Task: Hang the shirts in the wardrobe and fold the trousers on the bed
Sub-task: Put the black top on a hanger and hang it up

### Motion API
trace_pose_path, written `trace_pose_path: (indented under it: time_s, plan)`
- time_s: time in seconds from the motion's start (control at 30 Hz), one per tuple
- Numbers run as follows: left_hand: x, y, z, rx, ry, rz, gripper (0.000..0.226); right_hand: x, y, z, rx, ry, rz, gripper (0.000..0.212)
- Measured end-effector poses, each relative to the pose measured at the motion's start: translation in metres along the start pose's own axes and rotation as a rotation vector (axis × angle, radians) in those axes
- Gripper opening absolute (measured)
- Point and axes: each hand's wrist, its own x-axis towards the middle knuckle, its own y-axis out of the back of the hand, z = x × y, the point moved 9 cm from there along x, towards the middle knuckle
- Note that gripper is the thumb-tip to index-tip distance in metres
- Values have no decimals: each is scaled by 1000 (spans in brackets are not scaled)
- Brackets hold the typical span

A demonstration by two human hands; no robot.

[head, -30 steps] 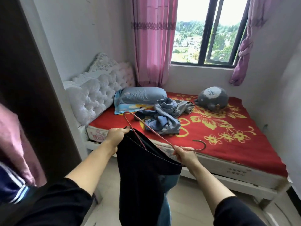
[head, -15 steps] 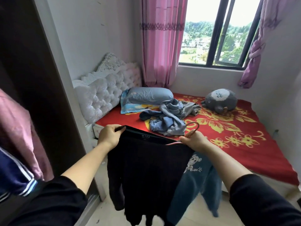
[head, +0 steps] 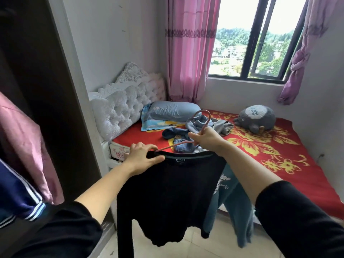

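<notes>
Left hand (head: 143,157) pinches the collar of the black long-sleeved shirt (head: 167,192); right hand (head: 207,139) clamps its grip on the pink wire hanger (head: 206,122). Shirt hangs between dark wardrobe (head: 37,71) and red-covered bed (head: 279,164) edge.

The bed (head: 279,164) carries a red floral cover. A blue pillow (head: 171,110) lies against the headboard (head: 126,107). A heap of garments (head: 172,132) lies just beside the pillow, and a grey plush toy (head: 256,118) rests near the window wall.

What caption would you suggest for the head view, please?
Left hand holds the black shirt by its collar, right hand grips the pink hanger, before a bed strewn with clothes.
</notes>
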Motion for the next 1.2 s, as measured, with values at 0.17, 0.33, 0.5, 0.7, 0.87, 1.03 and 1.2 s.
trace_pose_path:
  time_s: [0.17, 0.33, 0.5, 0.7, 0.87, 1.03, 1.2]
  plan:
    - [-6, -11, -8, 6, 35, 78, 37, -1, -22, -4, 31, 3, -30, 47]
    - [-5, -2, -10, 46, 15, 188, 36, 2, -39, -13, 19, 63, -133, 45]
    - [-4, 16, -38, 7, 84, 250, 37, 12, -60, -17, -59, 175, -258, 27]
    - [-19, 47, -98, -47, 235, 316, 31, 24, -63, 4, -110, 182, -295, 33]
    - [-27, 53, -124, -55, 306, 278, 35, 36, -99, -59, 23, 261, -398, 30]
    - [-26, 76, -146, 73, 394, 351, 35, 48, -127, -117, 71, 303, -379, 46]
    - [-19, 98, -190, -39, 582, 331, 36, 59, -160, -178, 2, 378, -324, 42]
